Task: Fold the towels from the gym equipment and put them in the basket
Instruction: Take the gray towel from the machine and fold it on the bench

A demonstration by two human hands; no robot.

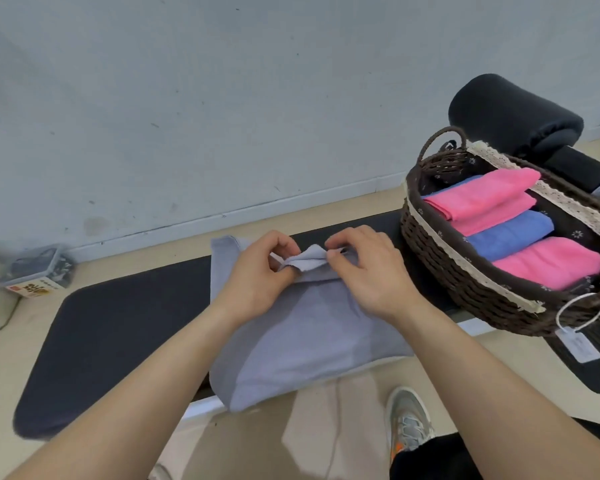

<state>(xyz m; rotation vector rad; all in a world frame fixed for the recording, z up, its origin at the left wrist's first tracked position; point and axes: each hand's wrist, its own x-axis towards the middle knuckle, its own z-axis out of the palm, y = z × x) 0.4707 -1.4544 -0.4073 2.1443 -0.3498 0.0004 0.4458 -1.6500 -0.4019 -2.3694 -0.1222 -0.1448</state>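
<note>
A towel [305,341] is spread across the table [118,341], its near edge hung over the front. To its right a basket [440,268] is set on the table, folded towels [506,233] laid inside. A box [37,275] is placed on the floor [319,445], far left.

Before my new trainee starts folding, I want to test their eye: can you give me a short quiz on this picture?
1. True or false: the grey towel already lies in the basket.
2. What do the left hand and the right hand pinch? A) the basket's handle B) a fold of the grey towel C) a shoe
3. Fill in: the folded towels in the basket are pink towels and a ____ one.

Key: 1 false; 2 B; 3 blue towel.
</note>
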